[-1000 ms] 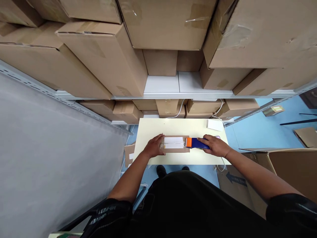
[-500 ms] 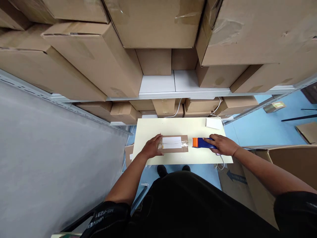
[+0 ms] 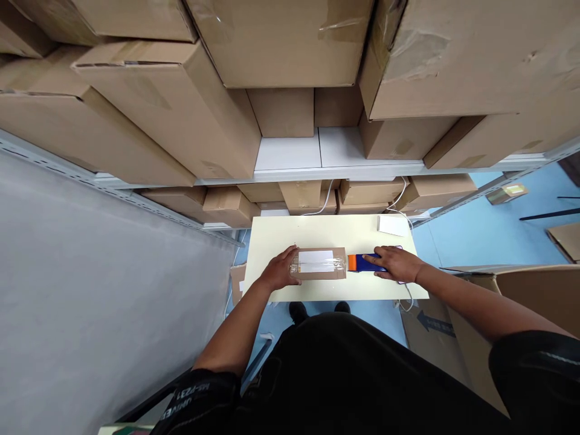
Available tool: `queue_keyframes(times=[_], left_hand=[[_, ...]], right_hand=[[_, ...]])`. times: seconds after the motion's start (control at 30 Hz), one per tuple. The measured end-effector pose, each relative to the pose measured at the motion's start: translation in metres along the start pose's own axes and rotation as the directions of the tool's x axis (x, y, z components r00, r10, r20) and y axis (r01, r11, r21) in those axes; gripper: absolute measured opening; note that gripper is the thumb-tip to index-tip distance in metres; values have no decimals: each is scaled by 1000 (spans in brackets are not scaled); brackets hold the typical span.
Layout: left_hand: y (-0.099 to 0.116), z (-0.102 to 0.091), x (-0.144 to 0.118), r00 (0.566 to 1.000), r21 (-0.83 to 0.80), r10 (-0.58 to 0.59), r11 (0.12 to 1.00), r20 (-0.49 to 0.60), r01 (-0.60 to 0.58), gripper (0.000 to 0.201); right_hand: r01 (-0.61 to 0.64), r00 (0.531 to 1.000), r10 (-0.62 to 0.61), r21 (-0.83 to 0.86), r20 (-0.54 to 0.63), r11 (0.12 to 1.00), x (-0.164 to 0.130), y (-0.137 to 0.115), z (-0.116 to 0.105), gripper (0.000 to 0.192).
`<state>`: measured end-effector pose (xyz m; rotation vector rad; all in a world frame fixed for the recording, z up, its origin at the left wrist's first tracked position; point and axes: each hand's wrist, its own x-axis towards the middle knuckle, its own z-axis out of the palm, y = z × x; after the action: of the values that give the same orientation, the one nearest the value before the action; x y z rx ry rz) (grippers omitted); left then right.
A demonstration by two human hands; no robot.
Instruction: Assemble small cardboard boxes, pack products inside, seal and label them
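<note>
On the cream table (image 3: pixel 272 232) lies a small cardboard box (image 3: pixel 312 276) with a white label (image 3: pixel 316 261) on top and shiny clear tape at both ends. My left hand (image 3: pixel 281 269) is closed around the box's left end, thumb and fingers on opposite sides. Just right of the box is a blue tape dispenser (image 3: pixel 362 263) with an orange front. My right hand (image 3: pixel 396 264) grips it from above, and its front sits close to the box's right end. Beneath my right hand, the edge of a flat dark item shows; its kind is hidden.
A white box (image 3: pixel 392 225) stands at the table's back right corner, beside a white cable (image 3: pixel 399 196). Shelves (image 3: pixel 290 172) full of cardboard boxes rise behind the table. A grey wall (image 3: pixel 113 290) is on the left. A large open carton (image 3: pixel 534 290) stands at the right.
My right hand has moved left with the tape dispenser, bringing its orange front nearer the box. My left hand still holds the box in nearly the same place.
</note>
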<state>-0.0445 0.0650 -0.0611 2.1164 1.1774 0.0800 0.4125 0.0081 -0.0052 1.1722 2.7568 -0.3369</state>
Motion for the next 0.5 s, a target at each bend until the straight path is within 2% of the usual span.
queue_keyframes(times=[0.23, 0.5], left_hand=[[-3, 2, 1, 1000, 16, 1, 1000, 7, -1, 126], [-6, 5, 2, 1000, 32, 2, 999, 10, -2, 128]], right_hand=[[35, 999, -34, -38, 28, 999, 18, 0, -4, 58], [17, 997, -12, -63, 80, 998, 20, 1, -2, 58]])
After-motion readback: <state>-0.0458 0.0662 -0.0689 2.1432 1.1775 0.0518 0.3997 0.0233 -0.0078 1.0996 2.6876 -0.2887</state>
